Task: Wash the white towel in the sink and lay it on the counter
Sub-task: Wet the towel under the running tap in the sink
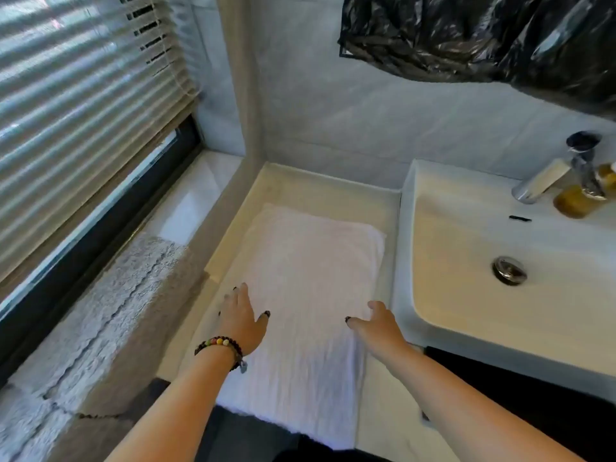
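Beside the sink (466,248), my tabletop (300,188) carries the towel (306,278); left hand (241,320) and right hand (378,323) press it, grip open.

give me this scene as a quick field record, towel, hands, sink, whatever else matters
towel: white towel spread flat on the counter, near end hanging over the front edge
left hand: left hand resting flat on the towel's left side, beaded bracelet on the wrist
right hand: right hand at the towel's right edge, fingers loosely spread
sink: sink right of the towel, drain visible, no running water seen
faucet: faucet behind the basin
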Demonstrator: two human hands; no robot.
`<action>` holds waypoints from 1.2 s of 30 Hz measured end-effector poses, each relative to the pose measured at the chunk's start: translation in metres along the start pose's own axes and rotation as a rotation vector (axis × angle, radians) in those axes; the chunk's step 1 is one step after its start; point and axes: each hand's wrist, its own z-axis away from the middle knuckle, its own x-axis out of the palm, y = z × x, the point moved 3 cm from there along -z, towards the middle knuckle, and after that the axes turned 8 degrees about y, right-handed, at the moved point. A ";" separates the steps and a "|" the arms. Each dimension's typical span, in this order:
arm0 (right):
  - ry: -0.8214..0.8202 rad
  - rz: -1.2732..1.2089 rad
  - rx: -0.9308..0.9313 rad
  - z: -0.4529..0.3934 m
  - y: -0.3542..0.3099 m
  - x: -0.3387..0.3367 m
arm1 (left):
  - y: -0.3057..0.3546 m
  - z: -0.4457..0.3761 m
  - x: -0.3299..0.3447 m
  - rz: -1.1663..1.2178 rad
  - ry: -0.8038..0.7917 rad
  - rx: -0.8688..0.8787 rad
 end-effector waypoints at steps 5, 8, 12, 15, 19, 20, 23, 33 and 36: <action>0.079 -0.026 0.216 -0.017 0.023 0.023 | -0.033 -0.005 0.007 -0.100 0.052 -0.165; 0.130 -0.021 0.294 -0.020 0.029 0.035 | -0.039 -0.005 0.009 -0.023 0.116 -0.237; 0.108 -0.178 0.392 -0.020 0.033 0.046 | -0.051 -0.008 0.009 0.056 0.216 -0.345; -0.008 -0.273 0.443 -0.014 0.033 0.055 | -0.067 -0.007 0.009 0.115 0.204 -0.416; -0.207 -0.242 0.343 0.005 0.026 0.061 | -0.076 -0.004 0.011 0.226 0.045 -0.385; -0.212 -0.250 0.289 0.006 0.024 0.062 | -0.074 -0.002 0.009 0.219 0.029 -0.345; -0.206 -0.211 0.148 0.011 0.020 0.054 | -0.062 0.010 -0.005 0.324 0.078 -0.268; -0.088 -0.254 -0.315 0.049 -0.018 -0.014 | 0.046 0.071 -0.075 0.705 0.296 0.166; 0.001 -0.327 -0.420 0.060 -0.036 -0.052 | 0.094 0.092 -0.096 0.766 0.328 0.299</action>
